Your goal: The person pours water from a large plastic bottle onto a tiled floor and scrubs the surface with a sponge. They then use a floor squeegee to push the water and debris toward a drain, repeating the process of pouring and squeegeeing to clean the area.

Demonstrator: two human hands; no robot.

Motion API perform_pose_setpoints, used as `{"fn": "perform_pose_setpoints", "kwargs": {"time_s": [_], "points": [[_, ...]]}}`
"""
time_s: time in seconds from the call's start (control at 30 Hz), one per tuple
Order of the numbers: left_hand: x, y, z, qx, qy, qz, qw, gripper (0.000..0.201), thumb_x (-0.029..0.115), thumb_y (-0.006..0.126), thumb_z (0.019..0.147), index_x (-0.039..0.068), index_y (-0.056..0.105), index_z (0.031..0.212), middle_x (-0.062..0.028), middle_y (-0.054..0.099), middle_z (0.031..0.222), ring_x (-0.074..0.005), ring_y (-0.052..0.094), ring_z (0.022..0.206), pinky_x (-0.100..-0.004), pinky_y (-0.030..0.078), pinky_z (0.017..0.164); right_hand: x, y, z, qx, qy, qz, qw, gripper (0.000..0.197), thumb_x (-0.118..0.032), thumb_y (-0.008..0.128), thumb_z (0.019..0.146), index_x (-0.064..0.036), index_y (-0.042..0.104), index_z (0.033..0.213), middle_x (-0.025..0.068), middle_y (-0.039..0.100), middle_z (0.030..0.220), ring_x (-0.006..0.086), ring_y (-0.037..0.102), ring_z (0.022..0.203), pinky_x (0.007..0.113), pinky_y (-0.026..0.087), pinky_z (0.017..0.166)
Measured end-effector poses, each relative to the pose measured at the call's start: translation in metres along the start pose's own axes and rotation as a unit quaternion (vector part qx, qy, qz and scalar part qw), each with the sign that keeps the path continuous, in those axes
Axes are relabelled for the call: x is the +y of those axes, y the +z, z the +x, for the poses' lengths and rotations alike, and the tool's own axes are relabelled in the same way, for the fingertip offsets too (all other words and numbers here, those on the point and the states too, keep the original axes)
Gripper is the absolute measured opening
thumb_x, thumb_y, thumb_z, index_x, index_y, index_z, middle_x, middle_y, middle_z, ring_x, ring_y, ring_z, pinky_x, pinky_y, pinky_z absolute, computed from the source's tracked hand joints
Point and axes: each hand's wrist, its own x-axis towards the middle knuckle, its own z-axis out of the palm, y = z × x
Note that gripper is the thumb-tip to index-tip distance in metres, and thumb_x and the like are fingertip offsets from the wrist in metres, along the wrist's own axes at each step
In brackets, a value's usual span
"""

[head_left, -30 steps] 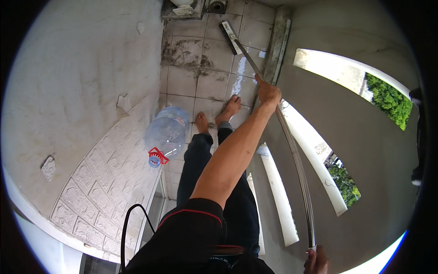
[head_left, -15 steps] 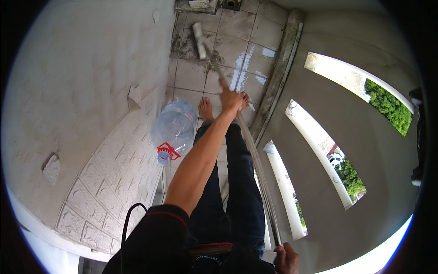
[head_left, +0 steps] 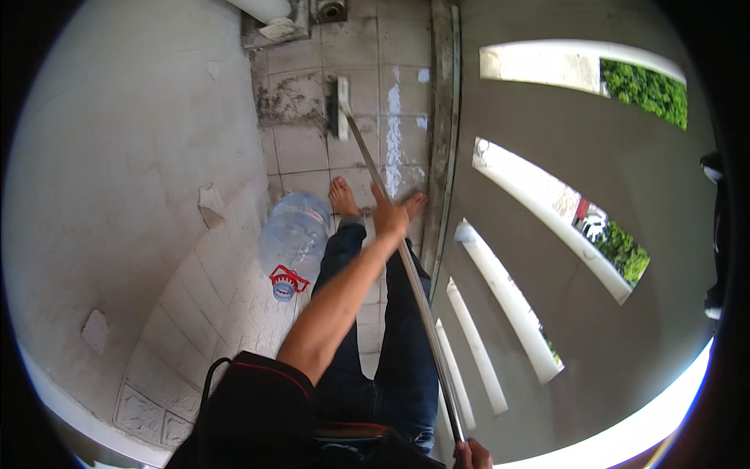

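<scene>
Left hand (head_left: 389, 220) and right hand (head_left: 475, 455) wrap the handle (head_left: 423, 301) of the brush (head_left: 343, 107) ahead: probably light, stiff, smooth; best gripped mid-length and at the end.

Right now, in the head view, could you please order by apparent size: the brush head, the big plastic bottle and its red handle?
1. Big plastic bottle, clearly largest
2. Brush head
3. Red handle, smallest

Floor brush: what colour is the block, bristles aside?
Off-white block; best seen in the head view, the only one.
</scene>
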Motion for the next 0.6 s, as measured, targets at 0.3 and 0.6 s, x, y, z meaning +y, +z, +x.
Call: {"fn": "perform_pose_setpoints", "kwargs": {"time_s": [0.3, 0.6], "points": [[-0.01, -0.023, 0.036, 0.052, 0.091, 0.202, 0.974, 0.083, 0.003, 0.053, 0.084, 0.006, 0.007, 0.152, -0.0288, 0.064, 0.103, -0.0374, 0.067, 0.083, -0.0434, 0.053, 0.067, -0.006, 0.07, 0.042, -0.06, 0.013, 0.187, 0.98, 0.036, -0.036, 0.044, 0.102, -0.0033, 0.059, 0.097, 0.0269, 0.061, 0.08, 0.0473, 0.058, 0.081, 0.054, 0.04, 0.07], [-0.084, 0.038, 0.006, 0.022, 0.105, 0.286, 0.952, 0.085, 0.007, 0.054, 0.082, 0.004, 0.008, 0.153, -0.0326, 0.057, 0.12, -0.04, 0.059, 0.111, -0.0477, 0.046, 0.091, 0.095, 0.159, 0.079, -0.017, -0.151, 0.355, 0.922, 0.036, -0.028, 0.039, 0.104, -0.0007, 0.053, 0.085, 0.0178, 0.048, 0.067, 0.0282, 0.045, 0.06, 0.041, 0.042, 0.061]]}}
